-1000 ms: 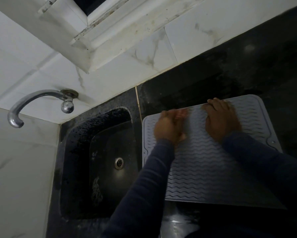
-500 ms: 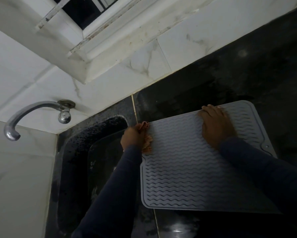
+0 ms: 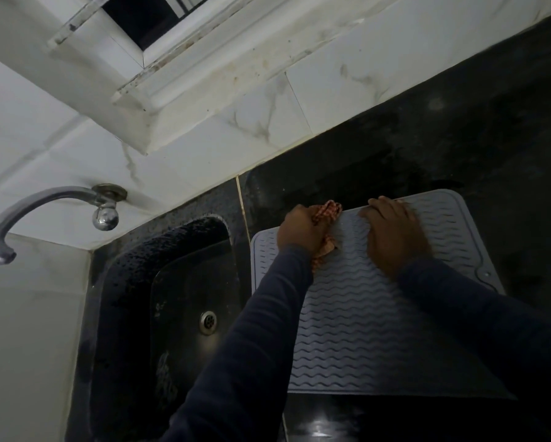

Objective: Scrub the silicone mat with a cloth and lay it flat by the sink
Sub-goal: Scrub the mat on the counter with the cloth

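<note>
A grey silicone mat (image 3: 357,330) with wavy ridges lies flat on the dark counter, just right of the sink (image 3: 185,301). My left hand (image 3: 299,232) grips a bunched orange checked cloth (image 3: 327,212) against the mat's far left part, near its back edge. My right hand (image 3: 395,237) rests palm down on the mat's far middle, fingers reaching its back edge. Both dark sleeves cover parts of the mat.
A chrome tap (image 3: 44,215) juts from the white tiled wall above the sink's left side. The sink has a drain (image 3: 208,322) in its wet black basin. A window ledge (image 3: 178,100) overhangs the wall. Dark counter (image 3: 459,148) extends behind and right of the mat.
My left hand with the cloth swept left to the mat's left edge, then back right along the far edge. My right hand stayed pressed on the mat.
</note>
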{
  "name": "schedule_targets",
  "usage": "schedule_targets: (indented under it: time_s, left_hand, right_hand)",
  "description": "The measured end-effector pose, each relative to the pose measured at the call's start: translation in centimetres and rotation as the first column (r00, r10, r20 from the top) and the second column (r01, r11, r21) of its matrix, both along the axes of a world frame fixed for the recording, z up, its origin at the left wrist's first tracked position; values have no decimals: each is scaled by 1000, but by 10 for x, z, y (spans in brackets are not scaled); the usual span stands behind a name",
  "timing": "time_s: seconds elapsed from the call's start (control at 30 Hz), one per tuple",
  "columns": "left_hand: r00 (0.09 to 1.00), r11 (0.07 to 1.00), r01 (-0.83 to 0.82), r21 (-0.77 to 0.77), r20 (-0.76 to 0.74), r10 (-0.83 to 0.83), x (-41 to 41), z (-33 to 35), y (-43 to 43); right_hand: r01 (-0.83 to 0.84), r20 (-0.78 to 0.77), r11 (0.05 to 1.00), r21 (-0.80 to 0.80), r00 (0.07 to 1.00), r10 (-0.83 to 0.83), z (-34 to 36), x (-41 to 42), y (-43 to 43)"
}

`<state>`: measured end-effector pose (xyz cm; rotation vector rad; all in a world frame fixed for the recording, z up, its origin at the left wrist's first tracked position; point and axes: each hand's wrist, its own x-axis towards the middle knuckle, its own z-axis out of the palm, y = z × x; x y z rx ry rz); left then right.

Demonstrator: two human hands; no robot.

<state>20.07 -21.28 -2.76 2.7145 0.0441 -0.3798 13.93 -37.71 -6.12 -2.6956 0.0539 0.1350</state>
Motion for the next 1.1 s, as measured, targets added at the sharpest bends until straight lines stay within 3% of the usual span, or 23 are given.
schedule_targets:
  time_s: [0.13, 0.4, 0.5, 0.6, 0.7, 0.8, 0.97, 1.1]
  left_hand:
    - [999, 998, 39, 56, -7, -39, 4, 2, 0]
    - [997, 978, -67, 198, -26, 73, 13, 11, 30]
    - [1000, 966, -23, 258, 24, 18, 10, 14, 47]
    - [986, 980, 107, 168, 105, -126, -6, 14, 35]
    - [959, 963, 263, 51, 95, -267, -13, 10, -1]
    - [920, 923, 379, 66, 83, -384, -9, 7, -29]
    - [939, 931, 334, 147, 33, -342, -3, 10, -37]
    - [965, 961, 262, 93, -25, -260, 3, 9, -36]
  right_hand:
    - [-4, 0, 1000, 23, 1000, 4, -2, 0, 0]
    - [-3, -6, 999, 44, 1000, 4, -3, -1, -2]
    - [23, -11, 997, 72, 1000, -22, -3, 1, -1]
    - [68, -15, 989, 128, 998, -67, -4, 2, 0]
    - [79, 19, 984, 163, 996, -83, -6, 0, 0]
    - [80, 55, 982, 171, 994, -91, -11, 0, -1]
    - [88, 34, 985, 151, 995, -95, -15, 2, 0]
    - [73, 26, 987, 142, 997, -78, -11, 0, 0]
